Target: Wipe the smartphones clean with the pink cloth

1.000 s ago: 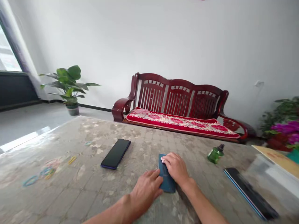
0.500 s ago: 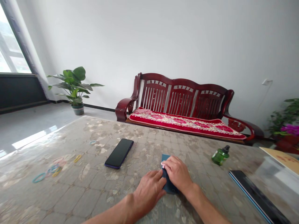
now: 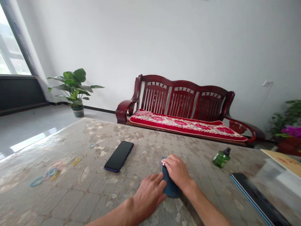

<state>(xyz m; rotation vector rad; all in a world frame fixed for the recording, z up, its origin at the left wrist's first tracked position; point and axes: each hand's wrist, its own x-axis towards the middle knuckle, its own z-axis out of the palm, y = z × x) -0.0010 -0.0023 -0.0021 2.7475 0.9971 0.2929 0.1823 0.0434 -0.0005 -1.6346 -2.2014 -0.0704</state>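
Head view: a blue phone (image 3: 170, 187) lies flat on the table (image 3: 94, 194), mostly hidden under 2 hands. The right hand (image 3: 176, 171) presses flat on top of it, something white at its fingertips too small to make out. The left hand (image 3: 148, 196) steadies the phone's left edge, fingers loosely bent. A black phone (image 3: 119, 151) lies apart to the left, bare tabletop between. A dark tablet (image 3: 258, 197) is cut off at the right corner.

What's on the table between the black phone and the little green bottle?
In the head view, between the black phone and the green bottle lie a blue phone and both hands on it: left hand, right hand.
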